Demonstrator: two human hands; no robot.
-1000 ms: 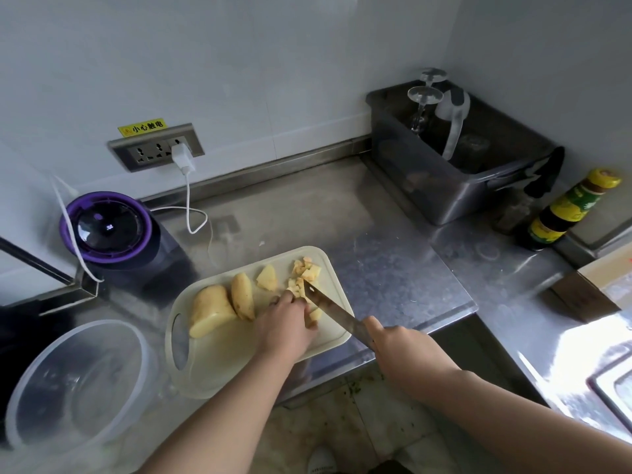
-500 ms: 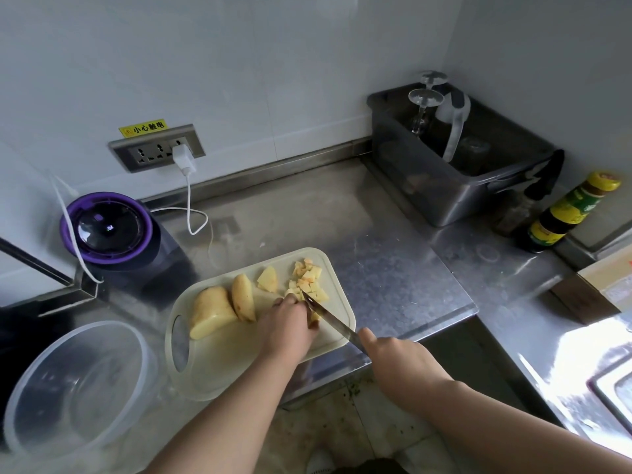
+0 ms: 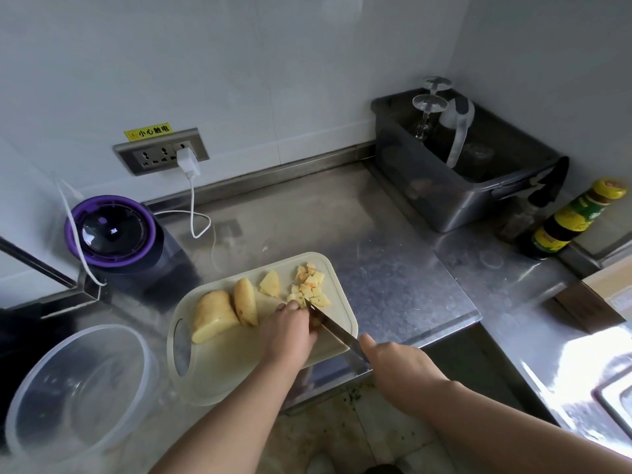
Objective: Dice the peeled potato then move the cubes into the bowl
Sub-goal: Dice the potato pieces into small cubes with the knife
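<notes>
A cream cutting board (image 3: 219, 364) lies on the steel counter. On it sit a large potato chunk (image 3: 213, 314), a thick slice (image 3: 245, 301), a small wedge (image 3: 270, 283) and a pile of several cubes (image 3: 309, 285). My left hand (image 3: 290, 333) presses down on a potato piece that it mostly hides. My right hand (image 3: 398, 366) grips a knife (image 3: 330, 325), whose blade tip rests at the left fingertips beside the cubes. A clear plastic bowl (image 3: 41, 381) stands empty at the left of the board.
A purple-rimmed appliance (image 3: 109, 230) stands behind the board, with a white cable (image 3: 193, 206) running to the wall socket. A grey tub (image 3: 455, 186) with glasses sits back right, a sauce bottle (image 3: 571, 220) beside it. The counter edge runs just under the board.
The knife has worked a little further left along the held piece, and more cubes lie in the pile. My left hand has stayed pressed on the potato.
</notes>
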